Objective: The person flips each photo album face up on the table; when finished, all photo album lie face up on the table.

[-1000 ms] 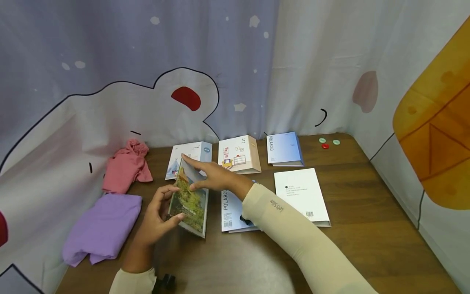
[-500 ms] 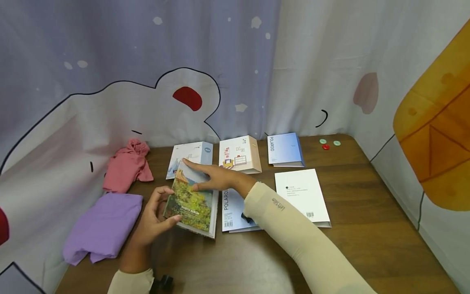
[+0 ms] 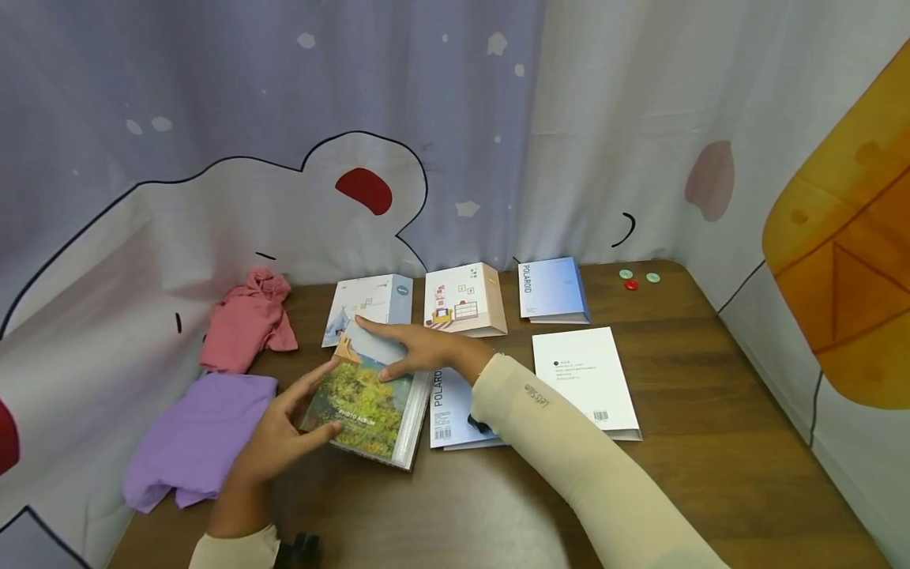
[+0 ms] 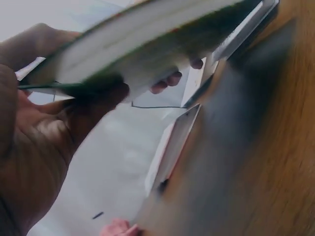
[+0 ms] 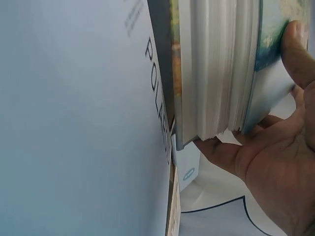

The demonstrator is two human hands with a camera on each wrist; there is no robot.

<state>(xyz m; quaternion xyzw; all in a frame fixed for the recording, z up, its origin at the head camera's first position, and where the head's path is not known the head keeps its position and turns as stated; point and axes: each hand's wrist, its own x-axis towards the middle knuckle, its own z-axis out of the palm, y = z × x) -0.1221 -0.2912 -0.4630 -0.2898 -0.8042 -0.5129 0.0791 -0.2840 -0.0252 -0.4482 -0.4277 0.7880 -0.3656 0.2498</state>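
A photo album [image 3: 359,411] with a yellow-green tree cover is tilted just over the brown table. My right hand [image 3: 412,348] grips its upper edge, thumb on the cover and fingers underneath; the right wrist view shows this hand [image 5: 275,152] beside the white page edges. At the album's left side, my left hand [image 3: 273,438] has its fingers and thumb spread nearly straight, touching the spine side. Seen blurred in the left wrist view, the album [image 4: 147,49] lies above the left thumb. A blue POLAROID album [image 3: 455,411] sits right of it, partly hidden by the right arm.
Behind stand a tent-picture album [image 3: 398,296], a beige room-picture album [image 3: 462,296] and a small blue album [image 3: 550,288]. A white album [image 3: 583,375] lies right. Folded purple cloth [image 3: 202,435] and pink cloth [image 3: 249,324] lie left. A red button [image 3: 631,285] sits at the far right.
The photo album has turned from steeply tilted to flatter, its cover now facing up more. My left hand has slid down and left, its fingers straightening. The right hand keeps its grip.
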